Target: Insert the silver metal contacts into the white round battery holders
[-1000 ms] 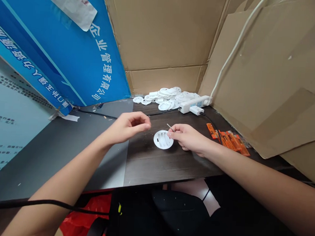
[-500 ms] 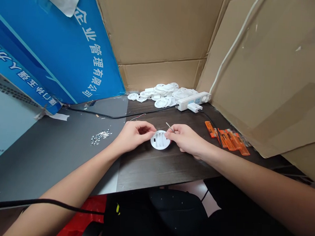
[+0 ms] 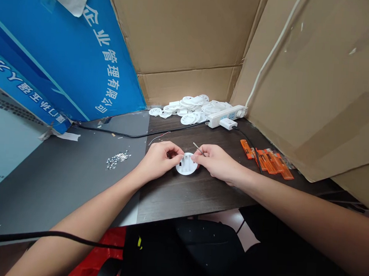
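Head view, centre of frame: round white plastic disc (image 3: 186, 164), ribbed on its face, lying on the dark table (image 3: 181, 192) between both hands. Left hand (image 3: 160, 159) at the disc's left edge, fingertips pinched against the rim. Right hand (image 3: 216, 160) at the right edge, thumb and forefinger pressed together on a thin metal pin (image 3: 198, 148) that slants up-left above the disc.

Upper centre: heap of white discs (image 3: 192, 107), white power strip (image 3: 226, 115) just right of it. Right of centre: orange strips (image 3: 269, 160). Left of centre: small silver bits (image 3: 117, 159) on the grey surface. Black cable (image 3: 125, 133) behind the hands.
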`<act>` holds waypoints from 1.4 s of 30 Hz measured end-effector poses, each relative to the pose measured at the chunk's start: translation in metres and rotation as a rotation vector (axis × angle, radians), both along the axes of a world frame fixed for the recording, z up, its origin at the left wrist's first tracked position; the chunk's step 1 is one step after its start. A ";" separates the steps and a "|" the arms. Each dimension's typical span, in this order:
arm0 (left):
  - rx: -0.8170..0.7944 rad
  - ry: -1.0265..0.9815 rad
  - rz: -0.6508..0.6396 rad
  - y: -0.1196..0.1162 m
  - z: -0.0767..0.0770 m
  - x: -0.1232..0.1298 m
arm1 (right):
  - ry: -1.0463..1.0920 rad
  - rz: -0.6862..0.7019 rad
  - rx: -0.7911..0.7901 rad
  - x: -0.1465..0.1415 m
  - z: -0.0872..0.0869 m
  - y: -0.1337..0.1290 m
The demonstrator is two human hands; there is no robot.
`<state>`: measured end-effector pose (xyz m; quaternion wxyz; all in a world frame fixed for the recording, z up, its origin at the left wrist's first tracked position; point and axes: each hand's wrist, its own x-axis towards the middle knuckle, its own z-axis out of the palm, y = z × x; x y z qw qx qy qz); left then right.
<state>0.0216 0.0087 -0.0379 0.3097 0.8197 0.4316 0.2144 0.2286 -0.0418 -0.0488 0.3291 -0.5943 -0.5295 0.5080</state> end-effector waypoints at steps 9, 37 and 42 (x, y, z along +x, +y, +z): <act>0.126 -0.059 -0.153 0.002 -0.002 -0.007 | 0.137 -0.074 -0.150 0.000 0.003 0.000; 0.548 -0.244 -0.300 -0.001 0.000 -0.012 | 0.407 -0.107 -0.156 -0.003 0.029 -0.011; 0.593 -0.270 -0.315 0.000 -0.003 -0.014 | 0.432 -0.101 -0.149 -0.003 0.031 -0.013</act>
